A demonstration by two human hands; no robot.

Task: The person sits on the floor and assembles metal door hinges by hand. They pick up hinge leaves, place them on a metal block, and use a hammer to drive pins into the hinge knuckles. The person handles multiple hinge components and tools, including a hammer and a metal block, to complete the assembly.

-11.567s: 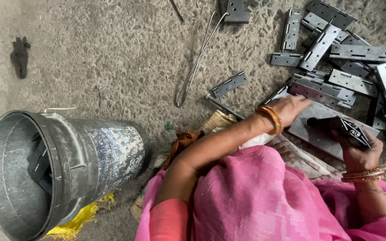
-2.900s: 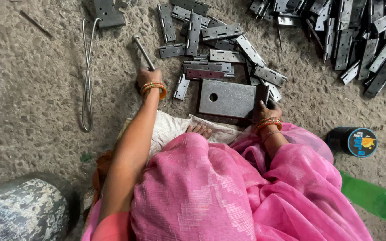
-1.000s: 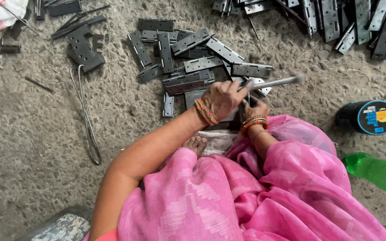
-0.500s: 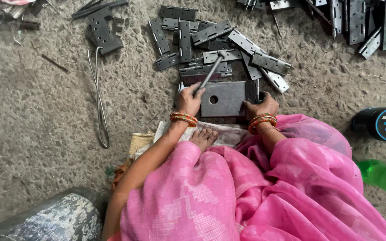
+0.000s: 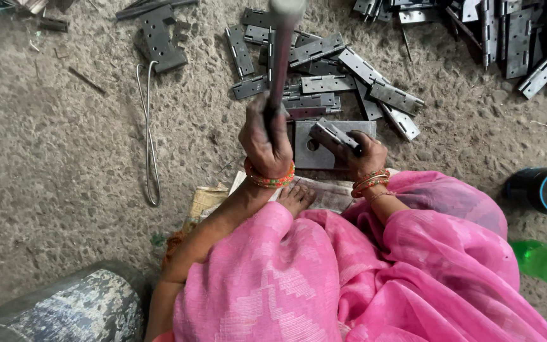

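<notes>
A metal rod [image 5: 281, 57] is gripped raised in the left hand [image 5: 264, 136]; a grey hinge [image 5: 332, 135] is pinned by the right hand [image 5: 361, 154] on the steel block [image 5: 308, 155]. Many hinges [image 5: 324, 57] lie scattered on the floor [image 5: 64, 158], apparently unworked.

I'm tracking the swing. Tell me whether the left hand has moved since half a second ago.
Yes. The left hand gripping the hammer has risen: it was beside the steel block, and now sits above its left edge.
</notes>
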